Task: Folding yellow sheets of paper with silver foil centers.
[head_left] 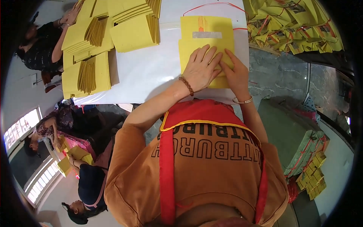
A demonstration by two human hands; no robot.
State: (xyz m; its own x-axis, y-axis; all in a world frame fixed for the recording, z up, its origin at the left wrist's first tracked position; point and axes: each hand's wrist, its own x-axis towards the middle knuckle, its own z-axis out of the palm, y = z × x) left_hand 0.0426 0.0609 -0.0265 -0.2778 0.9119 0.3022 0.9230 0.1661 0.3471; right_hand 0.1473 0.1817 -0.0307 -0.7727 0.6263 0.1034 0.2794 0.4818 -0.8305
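Note:
A yellow paper piece (206, 26), like a folded envelope or bag, lies on the white-covered table (151, 72) right in front of me. It bears a greyish strip and an orange-red mark near its far end. My left hand (200, 67) rests flat on its middle, fingers stretched and slightly apart. Beside it, my right hand (235, 73) presses on the paper's right side with fingers extended, its thumb side close to my left fingers. Whether anything small lies under the right fingers is hidden. A red cord (213, 3) runs across the table beyond the paper.
Stacks of folded yellow paper (90, 73) cover the table's left side. More yellow pieces with red cords (291, 26) are heaped at the far right. A green wrapped bale (283, 132) stands on the floor at my right. Other people (89, 181) work at the left.

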